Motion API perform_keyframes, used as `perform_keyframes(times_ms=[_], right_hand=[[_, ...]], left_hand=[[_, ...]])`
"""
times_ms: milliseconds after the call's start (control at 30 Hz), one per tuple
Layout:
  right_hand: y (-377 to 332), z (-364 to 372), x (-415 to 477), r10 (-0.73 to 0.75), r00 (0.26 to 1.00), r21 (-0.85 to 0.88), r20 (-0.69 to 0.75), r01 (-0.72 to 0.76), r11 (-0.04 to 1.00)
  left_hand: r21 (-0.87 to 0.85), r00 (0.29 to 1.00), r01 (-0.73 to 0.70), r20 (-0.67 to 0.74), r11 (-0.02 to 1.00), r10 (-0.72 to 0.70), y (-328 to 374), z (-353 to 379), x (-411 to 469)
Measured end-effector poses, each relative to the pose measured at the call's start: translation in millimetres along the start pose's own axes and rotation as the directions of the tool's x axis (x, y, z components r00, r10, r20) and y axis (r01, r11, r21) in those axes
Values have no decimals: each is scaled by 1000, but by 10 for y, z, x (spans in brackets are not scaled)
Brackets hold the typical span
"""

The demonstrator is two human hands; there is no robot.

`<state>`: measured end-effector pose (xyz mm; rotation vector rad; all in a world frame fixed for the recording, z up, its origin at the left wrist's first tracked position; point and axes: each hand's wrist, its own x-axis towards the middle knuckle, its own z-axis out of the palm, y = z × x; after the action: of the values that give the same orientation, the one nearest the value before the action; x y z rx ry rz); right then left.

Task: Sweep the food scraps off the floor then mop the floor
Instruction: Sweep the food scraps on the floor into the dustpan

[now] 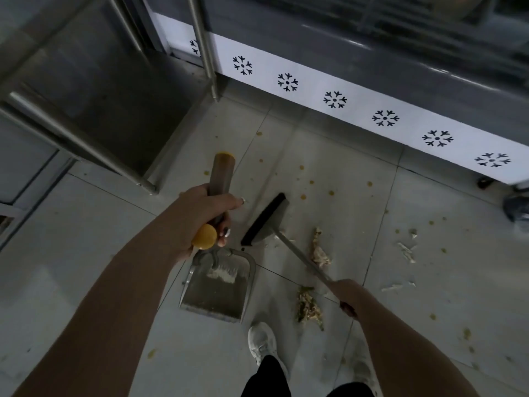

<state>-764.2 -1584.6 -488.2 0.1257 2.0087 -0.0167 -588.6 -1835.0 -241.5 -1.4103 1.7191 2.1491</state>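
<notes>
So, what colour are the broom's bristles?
Black. The broom head on the floor tiles shows it best in the head view.
</notes>
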Motion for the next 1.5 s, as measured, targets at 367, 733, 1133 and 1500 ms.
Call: perform_keyframes(times_ms=[367,733,1133,1500], right_hand=[[938,-463,-268,-18,998,57,-60,21,998],[489,-318,34,-255,967,-289,-13,240,926],[2207,-1801,439,-109,994,-248,-9,103,963],[1967,-1385,145,-264,961,-356,88,277,892]], left_hand=[[81,998,-65,19,995,64,307,535,-223],[133,1000,18,-16,991,-16,190,1233,-429],[69,983,-16,-180,997,28,58,2216,-910],[-22,970,4,-243,1000,-9,-423,2669,-1227]])
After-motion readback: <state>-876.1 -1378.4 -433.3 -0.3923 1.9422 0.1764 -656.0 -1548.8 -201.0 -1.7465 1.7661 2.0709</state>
